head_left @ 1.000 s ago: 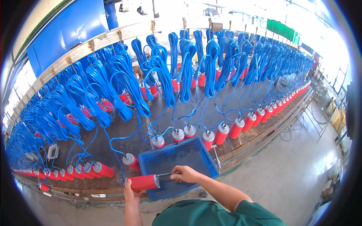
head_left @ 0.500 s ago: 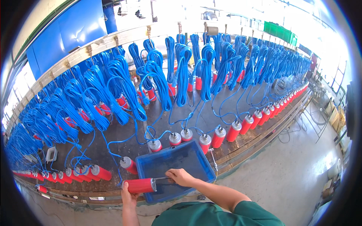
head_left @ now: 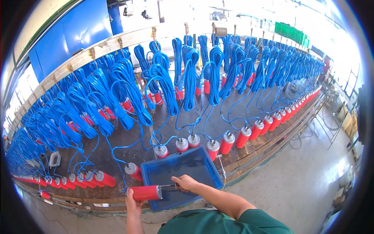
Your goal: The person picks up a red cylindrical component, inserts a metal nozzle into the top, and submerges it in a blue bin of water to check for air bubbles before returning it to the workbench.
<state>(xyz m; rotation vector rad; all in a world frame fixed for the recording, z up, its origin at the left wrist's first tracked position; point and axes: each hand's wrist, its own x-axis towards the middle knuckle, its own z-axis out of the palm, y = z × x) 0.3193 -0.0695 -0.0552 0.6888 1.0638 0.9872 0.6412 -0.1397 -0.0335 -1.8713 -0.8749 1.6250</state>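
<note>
Hands meet over a shallow blue tray (head_left: pixel 202 160) that sits at the near edge of a long desk (head_left: pixel 117 142). The left hand (head_left: pixel 133 202) has its grip closed around a red cylinder (head_left: pixel 145 192), held level over the tray's near-left corner with its silver capped end pointing right. The right hand (head_left: pixel 186 182) is pinched shut on a thin metal piece (head_left: pixel 168 186) sticking out of that cap; whether it is a tool or part of the cylinder cannot be told. The tray itself looks bare apart from a wet-looking sheen.

Along the desk, rows of finished-looking red cylinders (head_left: pixel 233 140) lie side by side, each joined to a hanging coil of blue cable (head_left: pixel 163 84) slung from a wooden rail (head_left: pixel 117 39) at the far edge. By that showing, most of the run looks already laid out and wired, and the piece in hand, with no cable visible on it, seems to be one of few not yet in line. A slack gap beside the tray, toward the left, may be where it belongs.
</note>
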